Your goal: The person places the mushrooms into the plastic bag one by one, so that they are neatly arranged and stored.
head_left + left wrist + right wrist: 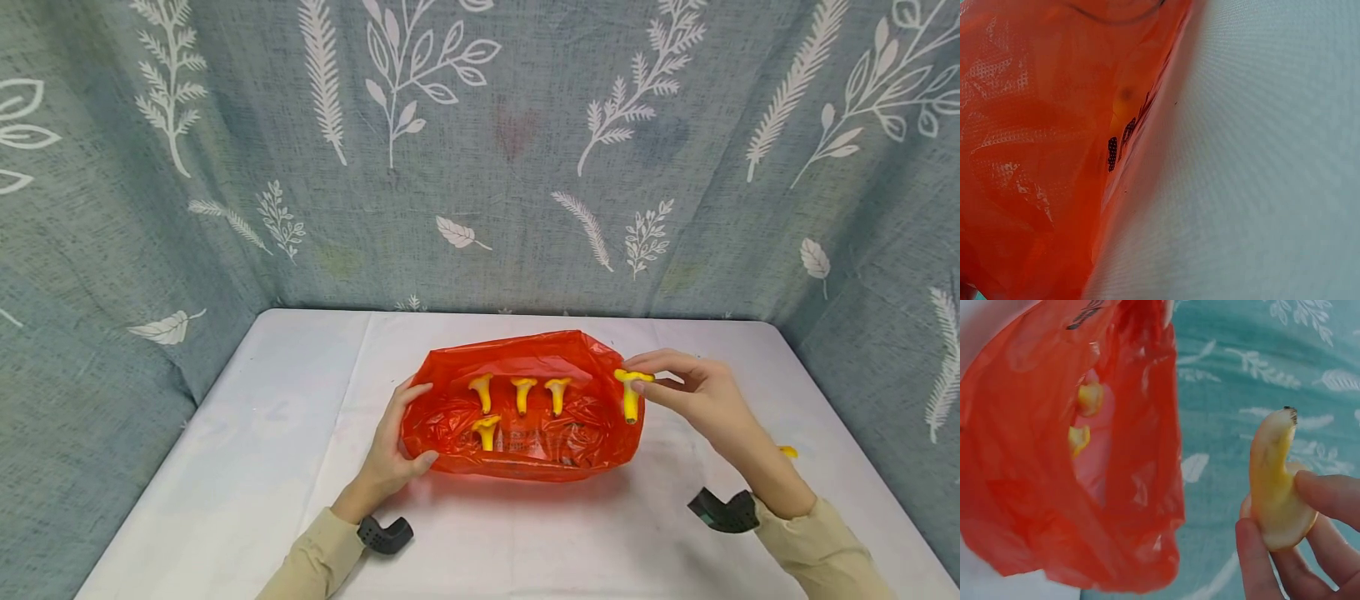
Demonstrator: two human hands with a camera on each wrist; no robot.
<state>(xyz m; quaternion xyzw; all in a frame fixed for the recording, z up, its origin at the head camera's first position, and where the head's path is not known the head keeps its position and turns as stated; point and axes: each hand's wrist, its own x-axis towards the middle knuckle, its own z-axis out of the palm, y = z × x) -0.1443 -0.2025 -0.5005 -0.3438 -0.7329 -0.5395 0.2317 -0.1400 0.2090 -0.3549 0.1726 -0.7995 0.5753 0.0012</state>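
One mushroom pinched by right hand, at bag edge

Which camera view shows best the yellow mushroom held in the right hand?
The right wrist view: the mushroom fills it, pinched by the right hand. The head view shows it small beside the red bag. The left wrist view misses it.

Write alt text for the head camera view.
A right hand pinches a yellow mushroom beside an orange plastic bag on a white table. The left hand holds the bag's other end; four mushrooms lie inside.
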